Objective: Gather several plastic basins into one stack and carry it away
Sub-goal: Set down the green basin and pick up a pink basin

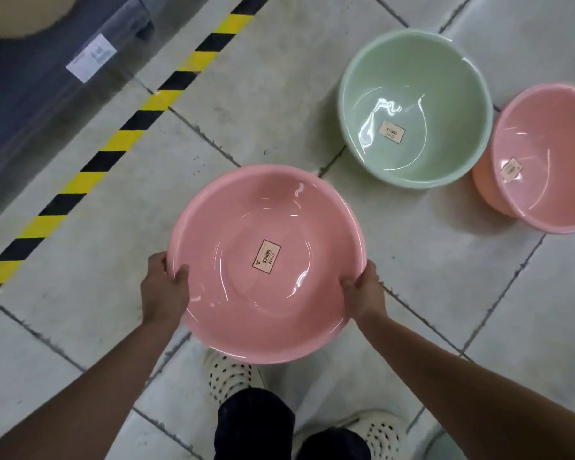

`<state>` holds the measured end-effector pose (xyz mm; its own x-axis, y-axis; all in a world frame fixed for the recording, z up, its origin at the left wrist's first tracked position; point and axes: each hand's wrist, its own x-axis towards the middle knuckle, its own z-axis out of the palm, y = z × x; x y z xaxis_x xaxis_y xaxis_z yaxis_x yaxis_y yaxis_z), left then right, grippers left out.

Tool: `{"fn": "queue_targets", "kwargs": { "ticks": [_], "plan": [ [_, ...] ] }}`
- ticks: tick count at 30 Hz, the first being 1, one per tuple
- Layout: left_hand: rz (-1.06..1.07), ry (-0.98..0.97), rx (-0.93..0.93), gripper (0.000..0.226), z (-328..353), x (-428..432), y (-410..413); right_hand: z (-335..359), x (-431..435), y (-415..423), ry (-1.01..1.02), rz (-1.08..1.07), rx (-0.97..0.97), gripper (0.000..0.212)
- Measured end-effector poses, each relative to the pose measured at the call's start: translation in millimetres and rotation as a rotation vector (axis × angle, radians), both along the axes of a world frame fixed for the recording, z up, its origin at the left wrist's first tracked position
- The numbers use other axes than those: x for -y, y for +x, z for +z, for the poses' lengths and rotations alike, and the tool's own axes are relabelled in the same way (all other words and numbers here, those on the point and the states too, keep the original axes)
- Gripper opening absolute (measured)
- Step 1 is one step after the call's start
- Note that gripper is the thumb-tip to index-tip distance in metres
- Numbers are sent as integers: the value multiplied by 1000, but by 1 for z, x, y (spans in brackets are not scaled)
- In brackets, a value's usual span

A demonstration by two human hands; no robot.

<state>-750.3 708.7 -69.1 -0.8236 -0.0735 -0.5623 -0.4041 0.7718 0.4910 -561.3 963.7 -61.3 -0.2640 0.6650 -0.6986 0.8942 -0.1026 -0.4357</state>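
Observation:
A wide pink basin [266, 207] with a label in its bottom is held above the tiled floor in front of me. My left hand [161, 290] grips its left rim, thumb curled over the edge. My right hand [364, 292] grips the right rim the same way. A pale green basin [415, 74] stands on the floor at the upper right. Touching or nearly touching its right side, a smaller pink basin [545, 127] is cut off by the frame's right edge. Both are upright and hold nothing but a label.
A yellow-and-black hazard stripe [113, 144] runs diagonally across the floor on the left. Beyond it stands a dark grey unit [30, 94] with a white label. My feet in white perforated shoes [229, 376] are just under the held basin.

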Motion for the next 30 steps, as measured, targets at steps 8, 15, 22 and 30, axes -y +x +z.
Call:
{"fn": "queue_targets", "kwargs": {
  "ticks": [8,15,22,30],
  "plan": [
    [-114,-42,13,30,-39,1,-2,-45,-3,1,-115,-30,29,46],
    [-184,30,13,32,-8,-25,-9,-7,-28,7,-145,-84,31,41],
    [-229,117,57,45,119,-77,-12,123,-74,17,-109,-190,-12,47],
    [-474,163,37,35,310,-172,-73,314,-122,-4,-77,-397,-19,35]
  ]
}}
